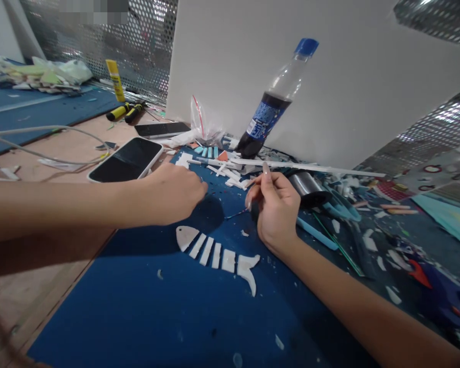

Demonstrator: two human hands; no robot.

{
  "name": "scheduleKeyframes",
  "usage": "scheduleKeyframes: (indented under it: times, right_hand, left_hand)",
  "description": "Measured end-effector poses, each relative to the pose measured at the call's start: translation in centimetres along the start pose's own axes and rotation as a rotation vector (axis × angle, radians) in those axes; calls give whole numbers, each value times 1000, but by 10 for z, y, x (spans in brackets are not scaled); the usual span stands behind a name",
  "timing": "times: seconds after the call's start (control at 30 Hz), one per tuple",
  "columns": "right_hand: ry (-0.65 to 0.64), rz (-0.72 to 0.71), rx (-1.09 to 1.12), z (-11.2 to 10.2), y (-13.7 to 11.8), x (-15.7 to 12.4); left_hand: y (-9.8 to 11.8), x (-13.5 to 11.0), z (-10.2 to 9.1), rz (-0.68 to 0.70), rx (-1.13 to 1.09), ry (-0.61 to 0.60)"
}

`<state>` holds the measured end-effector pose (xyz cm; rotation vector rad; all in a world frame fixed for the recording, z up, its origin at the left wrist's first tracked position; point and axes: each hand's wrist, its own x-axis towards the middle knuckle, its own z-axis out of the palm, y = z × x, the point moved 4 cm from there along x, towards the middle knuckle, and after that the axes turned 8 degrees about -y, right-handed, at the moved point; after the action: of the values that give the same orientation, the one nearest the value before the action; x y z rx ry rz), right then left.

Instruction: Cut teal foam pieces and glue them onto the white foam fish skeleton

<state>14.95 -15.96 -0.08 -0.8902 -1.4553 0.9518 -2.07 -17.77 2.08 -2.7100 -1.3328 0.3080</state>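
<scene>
On the blue mat [138, 306], six white pieces [216, 255] lie spaced in a fish-shaped row, on the near side of both hands. The left hand [176, 194] is curled with its fingertips hidden; whether it grips anything cannot be told. The right hand [274, 209] is narrowed, thumb and fingers appearing to pinch one end of a thin strand [236, 213]. Handle the strand by the fingertips only, keeping its length visible between the hands. Hold both wrists clear of the row; such small pieces probably slide at a touch. Avoid the white offcuts [233, 176] behind, where the strand could snag.
</scene>
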Motion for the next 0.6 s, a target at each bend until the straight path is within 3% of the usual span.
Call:
scheduleKeyframes:
  times: [0.17,0.4,0.6]
  right_hand:
    - [-7,23,23,1,1,0]
    - [-22,44,35,2,1,-1]
    - [-29,37,-5,1,3,-1]
  left_hand:
    - [11,-2,3,50,48,-59]
    - [13,0,8,170,153,58]
    - [14,0,9,133,164,28]
